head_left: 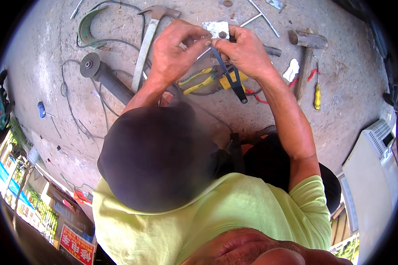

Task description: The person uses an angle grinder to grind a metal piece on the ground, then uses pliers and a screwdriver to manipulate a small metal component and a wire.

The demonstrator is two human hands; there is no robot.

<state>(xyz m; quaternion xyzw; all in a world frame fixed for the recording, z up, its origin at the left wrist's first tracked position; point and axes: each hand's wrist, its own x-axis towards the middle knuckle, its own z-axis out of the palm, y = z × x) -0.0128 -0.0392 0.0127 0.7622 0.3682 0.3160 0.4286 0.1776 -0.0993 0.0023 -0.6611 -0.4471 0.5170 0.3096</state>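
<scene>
My right hand [250, 52] grips a metal bracket [214, 29] with a pale, worn plate at its top, a bolt head on the plate, and dark bars running down from it. My left hand [176, 51] is closed, its thumb and forefinger pinched together beside the bracket's left edge. Whatever those fingertips hold is too small to make out. Below the bracket lie yellow-handled pliers [199, 81], partly behind the dark bars. A claw hammer [147, 51] lies just left of my left hand.
An angle grinder [106, 77] with its cord and a green curved metal piece [87, 27] lie left. On the right are a heavy hammer [308, 40], a yellow screwdriver [317, 95] and white paper [292, 70]. A T-shaped wrench [262, 17] lies beyond. A dark blurred shape covers the middle.
</scene>
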